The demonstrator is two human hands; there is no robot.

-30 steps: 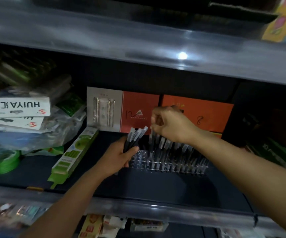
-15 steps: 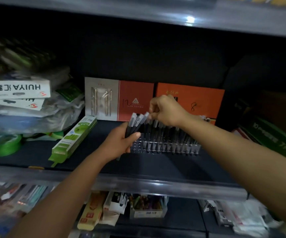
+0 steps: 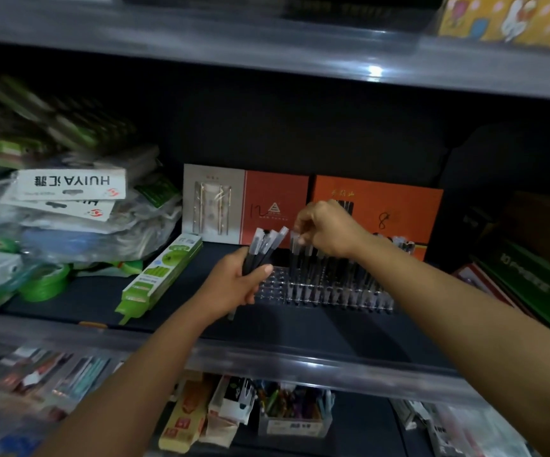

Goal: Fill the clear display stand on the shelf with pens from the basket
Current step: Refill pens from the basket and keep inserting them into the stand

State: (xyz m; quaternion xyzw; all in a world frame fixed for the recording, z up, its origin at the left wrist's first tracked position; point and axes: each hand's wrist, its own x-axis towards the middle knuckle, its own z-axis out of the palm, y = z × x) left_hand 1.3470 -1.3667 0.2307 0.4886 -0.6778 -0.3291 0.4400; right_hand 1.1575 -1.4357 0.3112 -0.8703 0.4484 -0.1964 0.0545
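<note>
Pens [image 3: 266, 250] wait in the left hand [image 3: 234, 285] as a gripped bundle at 9 o'clock of the stand [image 3: 324, 293] on the shelf [image 3: 300, 328], so the right hand [image 3: 328, 230] can pinch one pen [image 3: 295, 247] into a slot.

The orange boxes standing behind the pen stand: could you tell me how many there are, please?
2: one orange box behind the left hand's pens, another behind the right hand; others may be hidden.
</note>
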